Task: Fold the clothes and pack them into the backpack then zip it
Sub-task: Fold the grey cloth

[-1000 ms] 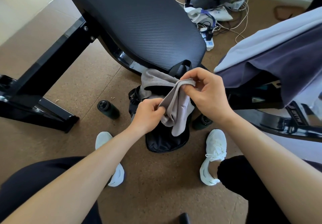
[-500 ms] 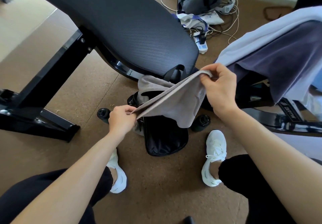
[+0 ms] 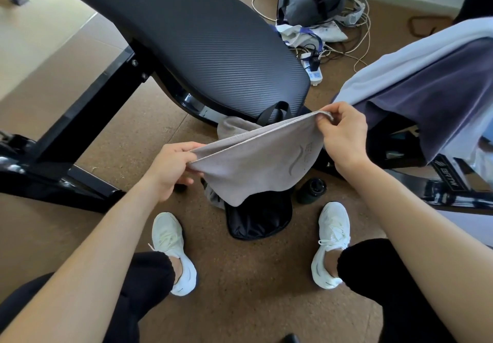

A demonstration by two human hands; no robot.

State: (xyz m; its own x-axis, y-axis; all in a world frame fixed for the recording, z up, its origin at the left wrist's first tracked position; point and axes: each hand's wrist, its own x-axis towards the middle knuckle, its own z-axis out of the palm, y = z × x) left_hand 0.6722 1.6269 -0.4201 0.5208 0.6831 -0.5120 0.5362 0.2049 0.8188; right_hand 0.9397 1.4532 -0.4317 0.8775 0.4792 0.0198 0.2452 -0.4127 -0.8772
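Brown floor (image 3: 240, 289), black backpack (image 3: 260, 217) directly below soft, light grey cloth (image 3: 256, 166); left hand (image 3: 170, 166) and right hand (image 3: 342, 132) fingers pinched on its top corners, best hold.

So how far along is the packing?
Early on. Both hands, left and right, hold a grey cloth stretched above the black backpack, not yet folded. More clothes hang on the right, unpacked. Zipping is left.

Brown floor (image 3: 253, 284) — black bench (image 3: 202, 49)
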